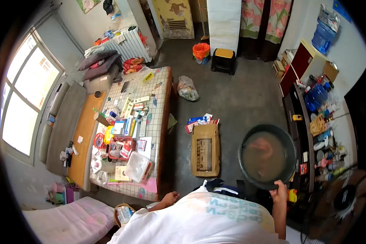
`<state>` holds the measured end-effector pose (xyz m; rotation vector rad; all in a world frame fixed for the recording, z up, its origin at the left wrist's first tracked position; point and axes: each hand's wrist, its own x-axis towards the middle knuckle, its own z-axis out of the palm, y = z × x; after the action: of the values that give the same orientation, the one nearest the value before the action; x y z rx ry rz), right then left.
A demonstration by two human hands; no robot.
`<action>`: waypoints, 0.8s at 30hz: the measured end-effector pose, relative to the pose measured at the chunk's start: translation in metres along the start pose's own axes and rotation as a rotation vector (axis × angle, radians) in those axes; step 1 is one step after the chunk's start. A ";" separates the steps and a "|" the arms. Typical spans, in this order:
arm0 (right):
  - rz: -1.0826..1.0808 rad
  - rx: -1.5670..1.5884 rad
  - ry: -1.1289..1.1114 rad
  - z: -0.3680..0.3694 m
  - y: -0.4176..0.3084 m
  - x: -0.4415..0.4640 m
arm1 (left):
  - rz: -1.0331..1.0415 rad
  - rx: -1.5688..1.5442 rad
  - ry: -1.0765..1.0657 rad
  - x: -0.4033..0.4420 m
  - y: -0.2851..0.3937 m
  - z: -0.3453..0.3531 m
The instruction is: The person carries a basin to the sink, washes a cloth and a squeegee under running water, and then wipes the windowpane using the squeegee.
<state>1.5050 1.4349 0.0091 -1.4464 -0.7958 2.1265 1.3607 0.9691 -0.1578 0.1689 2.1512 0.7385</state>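
Observation:
At the right, a large dark basin [242,162] holds murky brownish water. A pinkish-red shape, perhaps cloth, shows blurred under the surface. My right hand [279,192] is closed on the basin's near rim, thumb at the edge. My left hand [171,198] hangs beside my white shirt, near the table's close corner. Its fingers are curled in, and no object shows in them. Between table and basin lies a flat brown cardboard package [205,150] with dark print, on the floor. Coloured packets [199,121] stick out beyond its far end.
A long table [160,110] with a checked cover, crowded with boxes and containers, stands at the left. A shelf unit [299,134] and a fan [345,197] line the right. Farther off are a plastic bag [188,88], an orange-lined bin [201,52] and a black-and-yellow stool [223,61].

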 end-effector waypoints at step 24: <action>0.154 -0.469 -0.217 0.350 -0.289 0.448 | 0.598 -0.489 0.617 0.295 0.599 -0.154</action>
<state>1.0322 1.8622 0.0007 -1.5538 -1.3800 2.3452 0.9772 1.4967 0.0524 0.3664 2.4130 1.8325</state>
